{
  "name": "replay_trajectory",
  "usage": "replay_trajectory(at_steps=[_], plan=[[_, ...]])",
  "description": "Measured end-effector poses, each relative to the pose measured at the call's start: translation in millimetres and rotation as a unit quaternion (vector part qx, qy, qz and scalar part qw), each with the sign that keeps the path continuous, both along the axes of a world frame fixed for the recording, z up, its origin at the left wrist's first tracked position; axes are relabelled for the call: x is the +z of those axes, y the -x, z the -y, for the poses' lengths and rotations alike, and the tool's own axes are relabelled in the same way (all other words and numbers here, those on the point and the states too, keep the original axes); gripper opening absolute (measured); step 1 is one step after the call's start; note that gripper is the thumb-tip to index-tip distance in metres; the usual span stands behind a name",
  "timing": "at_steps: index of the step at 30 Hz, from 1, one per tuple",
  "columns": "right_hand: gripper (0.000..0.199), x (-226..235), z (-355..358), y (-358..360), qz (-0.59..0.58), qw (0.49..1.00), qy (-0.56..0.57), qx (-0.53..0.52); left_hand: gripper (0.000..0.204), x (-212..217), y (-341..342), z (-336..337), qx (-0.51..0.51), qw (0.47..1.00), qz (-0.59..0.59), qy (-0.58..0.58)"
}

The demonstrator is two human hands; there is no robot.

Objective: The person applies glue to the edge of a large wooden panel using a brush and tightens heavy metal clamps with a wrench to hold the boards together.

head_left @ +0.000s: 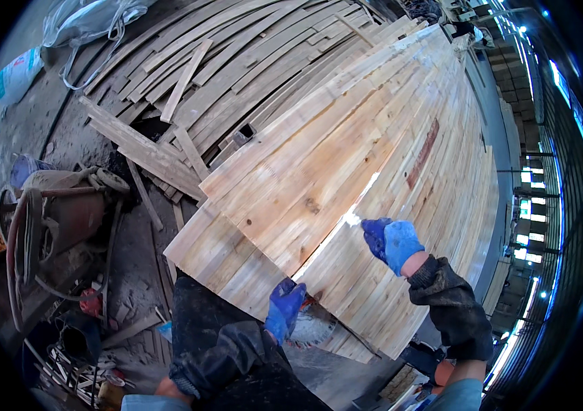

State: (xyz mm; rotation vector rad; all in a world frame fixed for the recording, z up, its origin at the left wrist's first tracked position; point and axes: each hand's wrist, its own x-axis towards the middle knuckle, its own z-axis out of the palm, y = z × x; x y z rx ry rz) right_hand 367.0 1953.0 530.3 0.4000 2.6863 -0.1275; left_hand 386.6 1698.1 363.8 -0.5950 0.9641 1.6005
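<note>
**Gloved hands on stacked timber**

Head view: the left hand [284, 306], blue-gloved, fingers curled over the near edge of the pale wooden plank stack [346, 157] at 6 o'clock. The right hand [393, 243], blue-gloved, rests at 4 o'clock, fingers bent around the edge of a raised light plank [338, 233].

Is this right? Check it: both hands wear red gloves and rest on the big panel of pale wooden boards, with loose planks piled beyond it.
Not quite. The head view shows blue gloves, not red, on the left hand and the right hand. The rest holds: both rest on the panel of pale wooden boards, with loose planks piled beyond it.
</note>
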Motion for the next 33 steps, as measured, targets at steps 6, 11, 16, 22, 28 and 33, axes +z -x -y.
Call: replay_trajectory(at_steps=[6,11,16,22,28,33], plan=[[0.025,-3,60,6,0.070,0.978,0.193,0.035,0.008,3,1,2,0.003,0.999,-0.036,-0.006],[0.024,3,63,15,0.112,0.974,0.192,0.036,0.008,-5,-7,5,0.023,0.999,-0.029,-0.040],[0.020,0,-5,22,0.069,0.997,0.023,0.027,0.005,3,-1,1,0.017,1.000,0.004,-0.011],[0.026,2,19,11,0.048,0.997,0.064,-0.021,0.006,4,-4,5,0.022,0.999,0.021,-0.015],[0.025,10,85,7,0.107,0.978,0.176,0.023,0.009,-2,-18,7,0.053,0.997,0.008,-0.057],[0.023,15,60,41,0.167,0.976,0.124,0.061,0.011,-5,-15,7,0.040,0.996,-0.056,-0.049]])
